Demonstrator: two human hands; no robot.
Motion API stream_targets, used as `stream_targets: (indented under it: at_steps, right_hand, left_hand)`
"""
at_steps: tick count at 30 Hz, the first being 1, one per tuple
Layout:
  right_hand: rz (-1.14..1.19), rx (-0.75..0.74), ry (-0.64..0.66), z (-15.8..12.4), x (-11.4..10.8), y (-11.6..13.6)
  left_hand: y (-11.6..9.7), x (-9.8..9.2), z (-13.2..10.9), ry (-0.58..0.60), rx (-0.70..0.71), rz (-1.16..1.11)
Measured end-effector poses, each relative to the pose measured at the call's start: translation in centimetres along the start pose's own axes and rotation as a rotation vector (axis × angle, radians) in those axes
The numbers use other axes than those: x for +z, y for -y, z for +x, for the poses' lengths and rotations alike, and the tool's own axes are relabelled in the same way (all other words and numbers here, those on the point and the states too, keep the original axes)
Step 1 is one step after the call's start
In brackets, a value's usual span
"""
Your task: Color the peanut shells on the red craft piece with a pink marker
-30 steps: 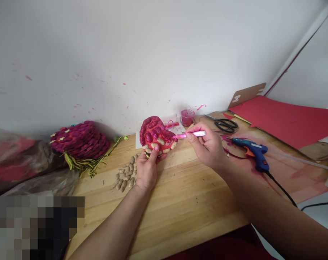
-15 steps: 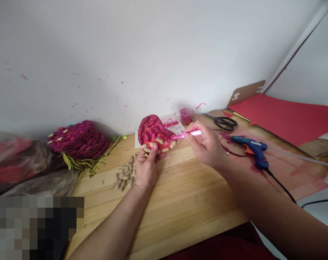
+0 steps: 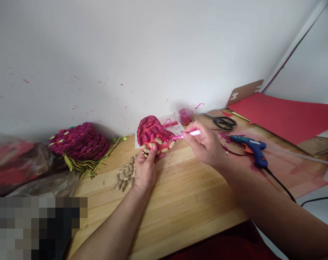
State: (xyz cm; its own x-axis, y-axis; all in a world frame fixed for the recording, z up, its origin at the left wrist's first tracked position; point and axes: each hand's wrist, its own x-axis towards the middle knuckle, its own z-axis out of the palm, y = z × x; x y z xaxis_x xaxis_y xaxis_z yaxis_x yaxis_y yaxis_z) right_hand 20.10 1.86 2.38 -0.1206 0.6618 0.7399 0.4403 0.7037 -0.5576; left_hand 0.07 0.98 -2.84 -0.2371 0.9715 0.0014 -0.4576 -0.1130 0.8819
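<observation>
My left hand (image 3: 147, 168) grips the lower edge of a red heart-shaped piece (image 3: 153, 134) covered with peanuts, its thumb lying on the front. Most of those peanuts are magenta; the ones along the bottom keep their tan shells. Pinched in my right hand (image 3: 203, 142) is a paintbrush (image 3: 189, 134) with a white handle, its pink tip touching the heart's right side. A clear cup of magenta paint (image 3: 185, 116) stands behind, near the wall. Loose peanuts (image 3: 124, 176) lie on the table left of my left hand.
A stack of magenta peanut pieces (image 3: 78, 141) with green cords sits at the left, beside plastic bags (image 3: 20, 162). On the right are black-handled scissors (image 3: 223, 122), a blue glue gun (image 3: 252, 146) with its cable, and red sheets (image 3: 285, 113). Pink splashes mark the wall.
Both hands keep their grips, and the brush tip stays on the heart's right side. The whole view has shifted slightly.
</observation>
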Motion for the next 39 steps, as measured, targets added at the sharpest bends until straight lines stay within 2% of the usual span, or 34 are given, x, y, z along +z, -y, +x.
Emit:
stream_targets:
  at_steps: [8, 17, 23, 29, 35, 39]
  right_hand:
    - [0.070, -0.005, -0.001, -0.13, 0.30, 0.10]
    - [-0.027, -0.146, 0.050, -0.55, 0.55, 0.47]
    - [-0.064, -0.114, -0.002, -0.44, 0.35, 0.24]
    - [-0.049, -0.121, 0.043, -0.44, 0.38, 0.50]
    - [-0.055, -0.087, -0.009, -0.37, 0.34, 0.18]
    - [-0.059, -0.092, 0.009, -0.48, 0.40, 0.25]
  left_hand:
    - [-0.20, 0.19, 0.02, -0.024, -0.048, -0.067]
    - [-0.52, 0.28, 0.01, -0.068, -0.108, -0.133]
    - [-0.63, 0.34, -0.01, -0.064, -0.106, -0.125]
    - [-0.44, 0.16, 0.01, -0.046, -0.097, -0.113]
    - [-0.60, 0.33, -0.02, -0.048, -0.092, -0.077]
    - [-0.77, 0.49, -0.12, -0.075, -0.105, -0.097]
